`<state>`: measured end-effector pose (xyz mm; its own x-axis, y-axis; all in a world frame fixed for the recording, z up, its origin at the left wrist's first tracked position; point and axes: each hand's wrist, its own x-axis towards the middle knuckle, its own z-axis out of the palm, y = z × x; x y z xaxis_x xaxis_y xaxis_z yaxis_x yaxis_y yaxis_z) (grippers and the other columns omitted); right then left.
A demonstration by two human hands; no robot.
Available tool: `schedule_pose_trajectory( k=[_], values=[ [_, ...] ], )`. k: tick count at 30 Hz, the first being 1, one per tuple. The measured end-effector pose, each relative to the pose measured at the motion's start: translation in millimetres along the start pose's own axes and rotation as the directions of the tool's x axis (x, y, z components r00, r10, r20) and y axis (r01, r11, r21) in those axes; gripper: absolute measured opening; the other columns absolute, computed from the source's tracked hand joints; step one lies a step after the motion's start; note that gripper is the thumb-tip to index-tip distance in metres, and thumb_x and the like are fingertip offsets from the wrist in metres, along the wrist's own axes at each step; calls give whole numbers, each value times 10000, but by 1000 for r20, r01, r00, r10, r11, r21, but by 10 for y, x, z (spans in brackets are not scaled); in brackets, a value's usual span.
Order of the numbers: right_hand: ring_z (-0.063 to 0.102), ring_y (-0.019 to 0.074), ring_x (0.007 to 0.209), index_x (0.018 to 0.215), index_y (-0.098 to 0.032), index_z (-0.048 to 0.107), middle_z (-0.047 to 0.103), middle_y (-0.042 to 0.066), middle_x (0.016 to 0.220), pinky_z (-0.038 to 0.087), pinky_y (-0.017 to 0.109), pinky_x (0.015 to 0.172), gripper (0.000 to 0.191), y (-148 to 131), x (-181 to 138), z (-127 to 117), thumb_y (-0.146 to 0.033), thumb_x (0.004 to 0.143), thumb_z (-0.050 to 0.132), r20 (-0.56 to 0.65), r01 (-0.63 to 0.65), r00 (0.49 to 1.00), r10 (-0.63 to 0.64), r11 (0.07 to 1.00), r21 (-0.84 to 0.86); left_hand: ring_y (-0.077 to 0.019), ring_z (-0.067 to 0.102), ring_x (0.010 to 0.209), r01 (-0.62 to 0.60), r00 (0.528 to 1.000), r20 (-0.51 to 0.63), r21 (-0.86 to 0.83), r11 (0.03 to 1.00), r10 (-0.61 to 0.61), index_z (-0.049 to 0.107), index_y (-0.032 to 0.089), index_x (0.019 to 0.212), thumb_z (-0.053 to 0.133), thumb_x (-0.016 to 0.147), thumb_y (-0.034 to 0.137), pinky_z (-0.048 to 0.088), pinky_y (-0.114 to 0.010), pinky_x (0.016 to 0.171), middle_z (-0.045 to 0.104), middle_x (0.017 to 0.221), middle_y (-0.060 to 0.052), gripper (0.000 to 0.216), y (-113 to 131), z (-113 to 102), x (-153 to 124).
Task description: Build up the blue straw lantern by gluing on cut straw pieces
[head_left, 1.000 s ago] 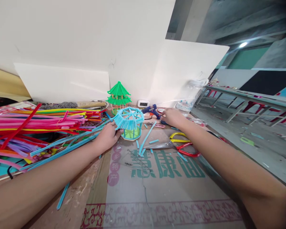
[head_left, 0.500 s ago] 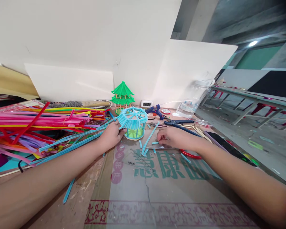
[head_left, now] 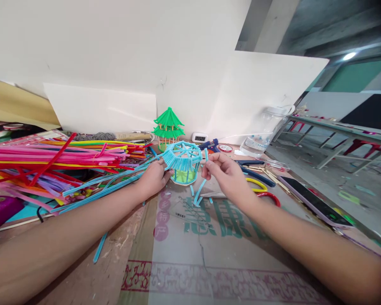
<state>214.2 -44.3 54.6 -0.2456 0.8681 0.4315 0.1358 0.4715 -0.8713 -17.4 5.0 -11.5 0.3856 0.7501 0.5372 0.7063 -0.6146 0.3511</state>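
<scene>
A small light-blue pavilion model point(head_left: 182, 157), built of pipe cleaners with a partly covered roof and a green base, stands on the work surface. At its left side my left hand point(head_left: 154, 177) grips it, with the fingertips partly hidden behind the roof edge and a post. My right hand point(head_left: 225, 173) pinches a short blue pipe cleaner piece point(head_left: 206, 154) upright, close to the right side of the roof. Cut blue pieces point(head_left: 199, 192) lie below that hand. Scissors with yellow and red handles point(head_left: 269, 195) rest under my right wrist, their blades partly covered.
Bundles of coloured pipe cleaners point(head_left: 51, 159) pile up at the left. Behind the model stand a green-roofed pavilion point(head_left: 169, 127), a small digital clock point(head_left: 199, 137) and a blue glue gun point(head_left: 211, 145). A phone point(head_left: 311, 201), pliers point(head_left: 257, 173) and a clear water jug point(head_left: 260, 135) are at right.
My right hand has risen from the board, bringing a short blue pipe cleaner piece up beside the roof. The scissor handles show more now. My left hand stays at the model; the view has shifted slightly.
</scene>
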Motion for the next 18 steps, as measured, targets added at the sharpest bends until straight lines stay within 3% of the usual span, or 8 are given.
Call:
schedule_pose_trajectory(
  k=[7, 18],
  values=[
    [545, 140, 614, 828, -235, 499, 607, -26, 647, 445, 293, 606, 338, 305, -167, 105, -555, 865, 601, -28, -55, 998, 56, 998, 40, -281, 597, 1104, 4, 1000, -1, -20, 1000, -4, 663, 193, 1014, 504, 933, 298, 467, -451, 1011, 663, 1057, -112, 207, 11, -8, -4],
    [546, 134, 632, 839, -231, 509, 601, -30, 668, 438, 285, 632, 289, 339, -197, 118, -504, 920, 557, 9, -5, 1000, 5, 1000, 24, -277, 597, 1084, -15, 1000, 8, 6, 1000, 15, 668, 190, 987, 491, 938, 308, 475, -439, 986, 655, 1034, -112, 219, 27, -36, 1]
  ],
)
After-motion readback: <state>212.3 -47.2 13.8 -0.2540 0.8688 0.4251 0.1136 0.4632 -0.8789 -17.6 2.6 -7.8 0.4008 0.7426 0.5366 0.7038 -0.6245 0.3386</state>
